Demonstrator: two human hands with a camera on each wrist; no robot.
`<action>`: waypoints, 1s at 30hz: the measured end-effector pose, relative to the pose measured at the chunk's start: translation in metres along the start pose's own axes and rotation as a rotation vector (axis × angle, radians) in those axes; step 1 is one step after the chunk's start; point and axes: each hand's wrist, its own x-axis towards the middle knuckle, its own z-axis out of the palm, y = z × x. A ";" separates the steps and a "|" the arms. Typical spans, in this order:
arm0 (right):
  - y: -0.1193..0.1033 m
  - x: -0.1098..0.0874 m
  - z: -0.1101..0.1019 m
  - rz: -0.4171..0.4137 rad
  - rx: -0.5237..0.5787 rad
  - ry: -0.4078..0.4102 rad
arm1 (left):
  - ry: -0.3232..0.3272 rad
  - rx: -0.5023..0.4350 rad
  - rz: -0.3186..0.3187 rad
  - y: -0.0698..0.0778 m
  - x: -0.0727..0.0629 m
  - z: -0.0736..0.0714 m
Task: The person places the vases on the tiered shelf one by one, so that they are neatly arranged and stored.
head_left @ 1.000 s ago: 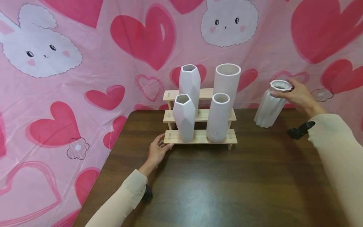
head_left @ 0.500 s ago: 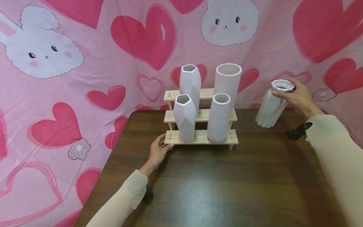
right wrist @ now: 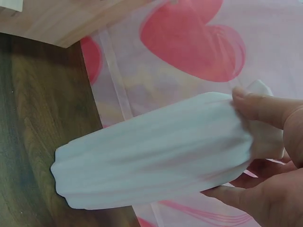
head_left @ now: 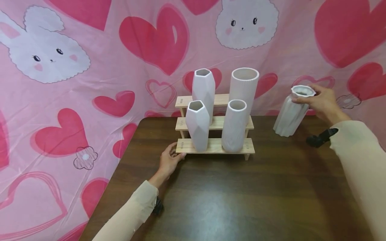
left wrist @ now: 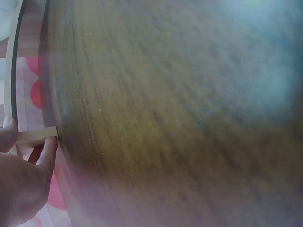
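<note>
My right hand (head_left: 324, 102) grips a white fluted vase (head_left: 291, 115) round its neck, just below the wavy rim. In the right wrist view the vase (right wrist: 151, 151) lies across the picture, with thumb and fingers on either side of its neck; its base is by the tabletop, but whether it touches I cannot tell. My left hand (head_left: 169, 162) holds the front left corner of a three-step wooden stand (head_left: 215, 147), its fingers at a short leg (left wrist: 38, 135) in the left wrist view. Two faceted white vases (head_left: 197, 129) and two round white vases (head_left: 234, 129) stand upright on the steps.
The stand and vases are on a dark brown wooden table (head_left: 211, 197). Behind it hangs a pink cloth (head_left: 105, 83) with hearts and rabbit heads, close to the table's back edge. The held vase is to the right of the stand, with a gap between.
</note>
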 end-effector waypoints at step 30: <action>-0.123 -0.011 -0.011 0.014 -0.090 -0.124 | 0.014 -0.019 0.012 -0.005 0.003 0.002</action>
